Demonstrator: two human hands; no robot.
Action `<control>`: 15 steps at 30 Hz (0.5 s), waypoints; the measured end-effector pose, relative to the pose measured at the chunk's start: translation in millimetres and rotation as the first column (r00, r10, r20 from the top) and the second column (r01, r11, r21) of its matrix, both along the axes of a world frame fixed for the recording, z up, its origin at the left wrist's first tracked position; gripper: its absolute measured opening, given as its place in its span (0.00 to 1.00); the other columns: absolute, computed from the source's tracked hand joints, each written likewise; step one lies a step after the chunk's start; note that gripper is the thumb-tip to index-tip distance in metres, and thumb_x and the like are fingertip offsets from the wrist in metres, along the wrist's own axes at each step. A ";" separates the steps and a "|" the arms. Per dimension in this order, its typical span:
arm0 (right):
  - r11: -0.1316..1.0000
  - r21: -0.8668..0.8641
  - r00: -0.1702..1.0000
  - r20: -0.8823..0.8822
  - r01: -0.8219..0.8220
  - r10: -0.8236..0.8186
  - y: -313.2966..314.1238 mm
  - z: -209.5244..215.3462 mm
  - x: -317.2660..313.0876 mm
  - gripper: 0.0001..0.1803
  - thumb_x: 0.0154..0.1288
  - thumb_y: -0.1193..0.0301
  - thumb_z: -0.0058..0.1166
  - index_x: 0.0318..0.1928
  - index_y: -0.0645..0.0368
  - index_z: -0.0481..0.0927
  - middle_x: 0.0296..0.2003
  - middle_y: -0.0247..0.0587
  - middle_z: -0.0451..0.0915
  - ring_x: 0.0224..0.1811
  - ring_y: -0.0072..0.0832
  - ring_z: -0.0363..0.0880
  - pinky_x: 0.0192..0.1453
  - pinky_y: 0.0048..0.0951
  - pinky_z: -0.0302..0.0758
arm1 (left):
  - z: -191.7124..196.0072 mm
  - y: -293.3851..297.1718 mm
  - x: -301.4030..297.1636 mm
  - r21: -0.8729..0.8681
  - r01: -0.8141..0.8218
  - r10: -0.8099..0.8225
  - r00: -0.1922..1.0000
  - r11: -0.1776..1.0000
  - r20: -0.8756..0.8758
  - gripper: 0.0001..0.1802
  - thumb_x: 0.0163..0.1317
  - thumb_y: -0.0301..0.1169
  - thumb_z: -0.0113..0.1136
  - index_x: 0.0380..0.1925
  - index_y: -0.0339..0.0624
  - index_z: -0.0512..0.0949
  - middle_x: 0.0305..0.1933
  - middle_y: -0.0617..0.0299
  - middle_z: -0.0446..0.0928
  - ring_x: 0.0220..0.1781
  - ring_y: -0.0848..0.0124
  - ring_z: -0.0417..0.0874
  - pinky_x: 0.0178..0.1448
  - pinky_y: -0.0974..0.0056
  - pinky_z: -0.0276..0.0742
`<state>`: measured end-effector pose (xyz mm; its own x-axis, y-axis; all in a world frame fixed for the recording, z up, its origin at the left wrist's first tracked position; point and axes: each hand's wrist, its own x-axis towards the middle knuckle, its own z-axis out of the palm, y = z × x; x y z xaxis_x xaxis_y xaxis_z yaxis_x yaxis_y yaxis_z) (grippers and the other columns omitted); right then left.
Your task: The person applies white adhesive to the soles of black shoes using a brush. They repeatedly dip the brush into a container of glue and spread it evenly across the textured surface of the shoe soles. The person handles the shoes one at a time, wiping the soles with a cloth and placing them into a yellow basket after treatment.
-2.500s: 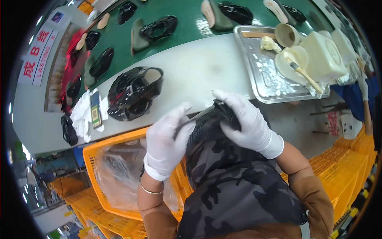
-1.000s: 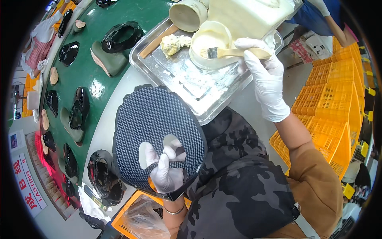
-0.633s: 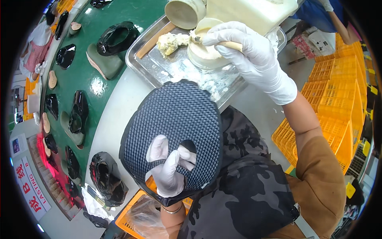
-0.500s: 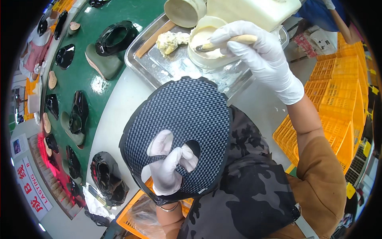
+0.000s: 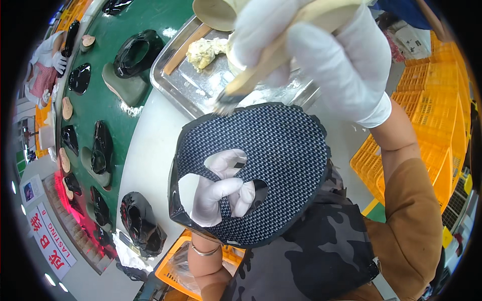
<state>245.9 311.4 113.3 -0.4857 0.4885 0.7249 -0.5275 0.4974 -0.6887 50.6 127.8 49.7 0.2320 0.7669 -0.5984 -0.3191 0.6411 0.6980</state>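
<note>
My left hand (image 5: 213, 198), in a white glove, grips a black shoe upper (image 5: 291, 150) whose dark, speckled woven lining faces up. Its fingers pass through the cut-out openings and close around a narrow strip. My right hand (image 5: 346, 70), gloved too, is closed around the wooden handle of a brush (image 5: 242, 84). The dark bristles, pale at the tip, hang at the upper's far left edge; whether they touch it I cannot tell. Behind that hand, a pot of cream paste is mostly hidden.
A metal tray (image 5: 173, 95) holds a lump of dried paste (image 5: 202, 54), a wooden stick (image 5: 187, 49) and a tipped cup (image 5: 213, 14). Black shoe uppers (image 5: 138, 52) and soles lie along the green belt (image 5: 128, 22) at left. Yellow crates (image 5: 427, 115) are stacked at right; another person (image 5: 47, 65) works across the belt.
My right hand has brought the brush out of the paste pot, nearer to me and over the upper's far edge. The upper has shifted right in my left hand.
</note>
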 end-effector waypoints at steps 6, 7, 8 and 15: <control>0.909 0.391 0.979 0.192 -0.143 0.071 -0.9 9.7 -10.3 0.08 0.61 0.72 0.55 0.37 0.64 0.75 0.33 0.41 0.80 0.33 0.33 0.80 0.36 0.26 0.76 | 7.1 -4.6 19.8 0.010 -0.099 0.094 0.970 0.995 0.223 0.21 0.50 0.16 0.50 0.47 0.31 0.69 0.37 0.47 0.75 0.18 0.75 0.74 0.21 0.75 0.70; 0.920 0.376 0.975 0.219 -0.108 0.025 -4.2 10.2 -13.0 0.07 0.61 0.72 0.55 0.36 0.63 0.75 0.33 0.40 0.81 0.34 0.33 0.80 0.36 0.26 0.76 | 7.3 -3.7 22.3 0.009 -0.092 0.084 0.936 0.996 0.343 0.23 0.51 0.18 0.49 0.51 0.29 0.67 0.30 0.50 0.77 0.16 0.75 0.73 0.19 0.76 0.67; 0.920 0.382 0.966 0.259 -0.082 -0.022 -4.2 10.4 -9.4 0.07 0.61 0.71 0.55 0.35 0.62 0.75 0.33 0.38 0.80 0.34 0.32 0.80 0.36 0.25 0.75 | 4.6 -6.4 23.6 0.109 -0.053 0.028 0.975 0.993 0.220 0.24 0.50 0.18 0.48 0.51 0.29 0.67 0.28 0.50 0.77 0.15 0.75 0.73 0.18 0.76 0.67; 0.950 0.305 0.944 0.327 -0.069 -0.036 -1.7 6.6 9.2 0.06 0.66 0.72 0.48 0.37 0.62 0.70 0.35 0.41 0.78 0.34 0.30 0.79 0.38 0.27 0.75 | 21.8 -7.3 30.6 0.024 -0.064 0.062 0.996 0.998 0.071 0.24 0.48 0.16 0.46 0.50 0.29 0.66 0.25 0.49 0.76 0.14 0.74 0.72 0.17 0.76 0.65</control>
